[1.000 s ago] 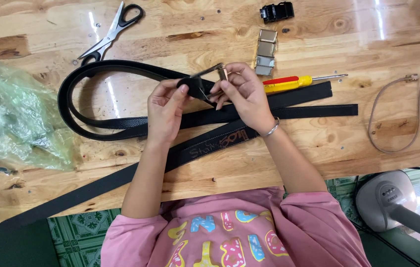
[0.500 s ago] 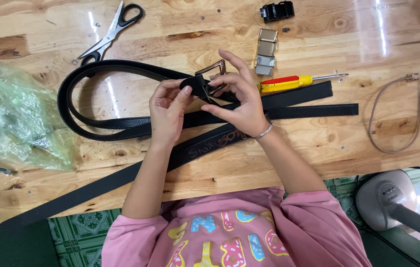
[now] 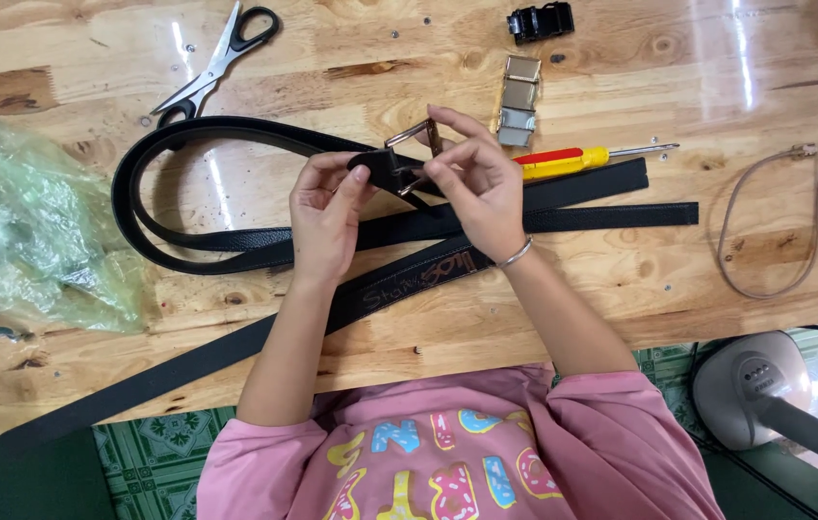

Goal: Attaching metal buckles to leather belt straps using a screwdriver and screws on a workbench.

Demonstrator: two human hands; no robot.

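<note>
Far left on the wooden table (image 3: 621,279): crumpled green plastic bag (image 3: 28,231). Scissors (image 3: 221,60) lie at the top, blades closed. Black belt (image 3: 207,197) loops across the middle, its end lifted above the table. Left hand (image 3: 327,217) pinches that belt end between thumb and forefinger. Right hand (image 3: 476,183), just beside it, pinches the metal buckle (image 3: 415,154) fitted on the belt end, other fingers spread. Right of the hands: red-and-yellow screwdriver (image 3: 577,159), spare buckles (image 3: 519,101), a thin cord (image 3: 765,221).
</note>
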